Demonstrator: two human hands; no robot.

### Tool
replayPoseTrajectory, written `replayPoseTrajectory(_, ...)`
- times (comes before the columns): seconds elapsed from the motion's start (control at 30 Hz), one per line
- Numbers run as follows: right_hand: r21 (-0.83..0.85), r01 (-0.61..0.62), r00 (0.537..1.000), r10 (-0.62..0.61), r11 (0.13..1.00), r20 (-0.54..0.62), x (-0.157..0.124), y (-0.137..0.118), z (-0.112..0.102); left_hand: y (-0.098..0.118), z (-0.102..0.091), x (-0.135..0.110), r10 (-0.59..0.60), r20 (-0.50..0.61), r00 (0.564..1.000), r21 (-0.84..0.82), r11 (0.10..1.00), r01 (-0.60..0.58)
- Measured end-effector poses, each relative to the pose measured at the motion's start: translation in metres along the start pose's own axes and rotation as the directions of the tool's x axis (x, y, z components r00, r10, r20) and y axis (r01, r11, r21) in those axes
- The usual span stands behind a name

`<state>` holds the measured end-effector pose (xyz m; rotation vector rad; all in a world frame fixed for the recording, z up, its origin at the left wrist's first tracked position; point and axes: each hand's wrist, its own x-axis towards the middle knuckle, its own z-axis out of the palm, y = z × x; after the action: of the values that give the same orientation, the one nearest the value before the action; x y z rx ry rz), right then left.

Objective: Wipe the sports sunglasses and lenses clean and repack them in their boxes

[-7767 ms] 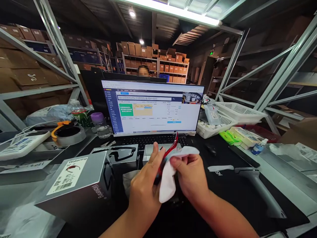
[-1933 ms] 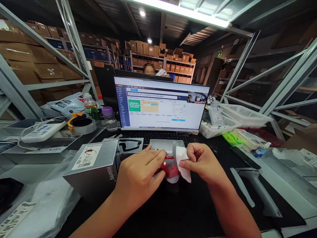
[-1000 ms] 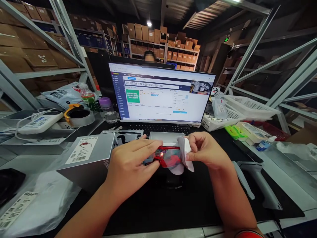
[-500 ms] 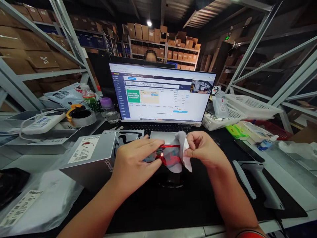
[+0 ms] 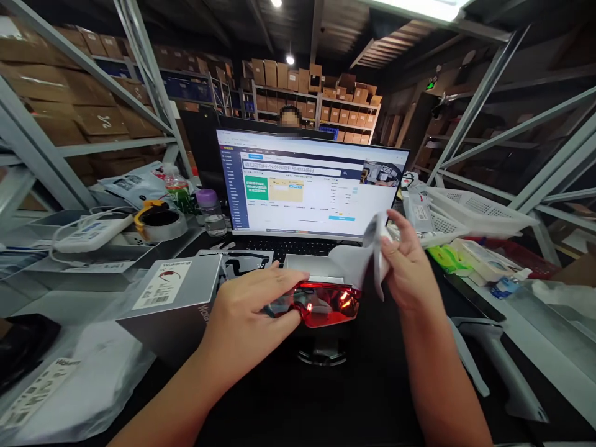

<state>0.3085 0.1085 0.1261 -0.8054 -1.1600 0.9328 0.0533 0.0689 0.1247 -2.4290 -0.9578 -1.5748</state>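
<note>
My left hand (image 5: 261,310) grips a pair of red-lensed sunglasses (image 5: 326,305) by one side, thumb below and fingers above. The shiny wraparound lens faces me and shows bright reflections. To the right, my right hand (image 5: 410,264) pinches a limp white cloth (image 5: 376,248) between thumb and fingers. It hangs just off the lens's right end. Behind the sunglasses lies an open pale box or tray (image 5: 310,264), partly hidden. Left of my left hand stands a grey box (image 5: 181,298) whose label pictures red glasses.
A monitor (image 5: 302,192) and keyboard (image 5: 288,246) stand ahead. On the right lie a handheld scanner (image 5: 507,366) and white baskets (image 5: 475,208). A tape roll (image 5: 161,223), a purple-capped bottle (image 5: 212,214) and a plastic-wrapped packet (image 5: 88,379) are left. A person sits beyond the monitor.
My right hand has lifted the white cloth up and right, off the lens, uncovering its right part. My left hand still holds the sunglasses. The view has tilted slightly upward.
</note>
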Motion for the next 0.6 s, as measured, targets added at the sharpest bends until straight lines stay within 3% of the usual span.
replayPoseTrajectory(0.17,-0.073,0.039,0.999,-0.041,0.997,-0.027,0.005,-0.009,-0.02,0.002,-0.006,-0.001,-0.02,0.066,0.998,-0.058,0.998,0.024)
replayPoseTrajectory(0.4,-0.146,0.014,0.997,-0.024,0.989,-0.07,-0.002,-0.013,-0.015,0.001,-0.009,-0.001,-0.027,0.124,0.992,-0.077,0.996,0.037)
replayPoseTrajectory(0.6,-0.332,0.07,0.997,-0.075,0.941,-0.004,-0.003,-0.007,-0.012,0.001,-0.013,-0.002,-0.02,0.164,0.986,-0.08,0.996,0.034)
